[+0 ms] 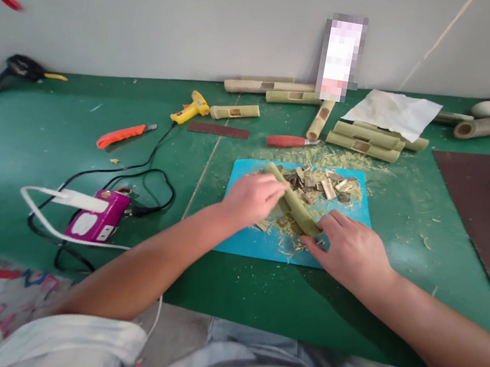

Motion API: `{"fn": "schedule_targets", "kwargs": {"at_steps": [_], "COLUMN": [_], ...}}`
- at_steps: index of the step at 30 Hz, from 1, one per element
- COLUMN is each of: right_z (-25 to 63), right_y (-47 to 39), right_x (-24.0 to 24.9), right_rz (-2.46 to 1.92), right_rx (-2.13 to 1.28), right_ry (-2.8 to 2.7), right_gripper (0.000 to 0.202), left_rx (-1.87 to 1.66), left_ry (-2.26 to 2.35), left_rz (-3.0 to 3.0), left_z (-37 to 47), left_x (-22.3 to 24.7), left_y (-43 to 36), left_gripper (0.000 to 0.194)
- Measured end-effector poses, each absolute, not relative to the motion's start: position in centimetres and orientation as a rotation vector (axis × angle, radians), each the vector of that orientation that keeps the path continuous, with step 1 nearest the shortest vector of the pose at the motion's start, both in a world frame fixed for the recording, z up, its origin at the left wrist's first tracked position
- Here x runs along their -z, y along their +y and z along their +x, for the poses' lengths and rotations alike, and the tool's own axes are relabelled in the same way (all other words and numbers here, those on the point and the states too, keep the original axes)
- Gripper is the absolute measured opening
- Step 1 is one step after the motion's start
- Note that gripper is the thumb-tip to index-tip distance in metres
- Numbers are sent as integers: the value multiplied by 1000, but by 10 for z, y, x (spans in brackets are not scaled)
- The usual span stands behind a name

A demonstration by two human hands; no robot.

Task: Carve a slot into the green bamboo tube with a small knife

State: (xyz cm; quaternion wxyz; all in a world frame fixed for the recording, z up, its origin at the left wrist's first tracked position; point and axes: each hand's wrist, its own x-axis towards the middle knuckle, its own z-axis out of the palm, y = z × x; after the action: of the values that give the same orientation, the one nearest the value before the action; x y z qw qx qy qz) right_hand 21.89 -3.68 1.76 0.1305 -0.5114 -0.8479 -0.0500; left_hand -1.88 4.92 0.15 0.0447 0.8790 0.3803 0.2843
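A green bamboo tube (299, 212) lies slantwise over a blue sheet (236, 238). My left hand (256, 198) is closed at its upper left part, fingertips pressed together against the tube. My right hand (347, 244) grips the lower right end between thumb and fingers. Under and behind the tube, bamboo chips (329, 188) and pale shavings are heaped on the sheet. Just beyond the sheet's back edge lies a red-handled knife (287, 142), touched by neither hand.
Several cut bamboo pieces (362, 147) lie at the back, near a propped phone (340, 55). At left are a yellow glue gun (190, 109), an orange cutter (122, 136) and a purple power block (100, 219) with cables. A brown sheet (489, 212) lies right.
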Motion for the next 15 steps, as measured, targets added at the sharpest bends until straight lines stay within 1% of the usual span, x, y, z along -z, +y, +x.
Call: {"fn": "schedule_targets", "kwargs": {"at_steps": [2, 6, 10, 13, 15], "right_z": [219, 219, 219, 220, 220], "right_y": [-37, -37, -37, -36, -36], "right_x": [-17, -16, -16, -18, -18], "right_rz": [-1485, -1509, -1515, -1545, -1559], "right_rx": [146, 152, 127, 112, 98], "right_ry": [-2463, -2464, -2471, -2465, -2467], "right_gripper": [27, 28, 27, 27, 26], "left_rx": [-858, -911, -836, -870, -870], "left_ry": [1132, 1301, 1121, 1284, 1284], "left_rz": [2673, 2609, 2625, 2601, 2611], "left_z": [-19, -18, -16, -17, -17], "left_x": [-2, -2, -2, -2, -2], "left_y": [50, 52, 52, 53, 51], "left_gripper": [24, 23, 25, 24, 25]}}
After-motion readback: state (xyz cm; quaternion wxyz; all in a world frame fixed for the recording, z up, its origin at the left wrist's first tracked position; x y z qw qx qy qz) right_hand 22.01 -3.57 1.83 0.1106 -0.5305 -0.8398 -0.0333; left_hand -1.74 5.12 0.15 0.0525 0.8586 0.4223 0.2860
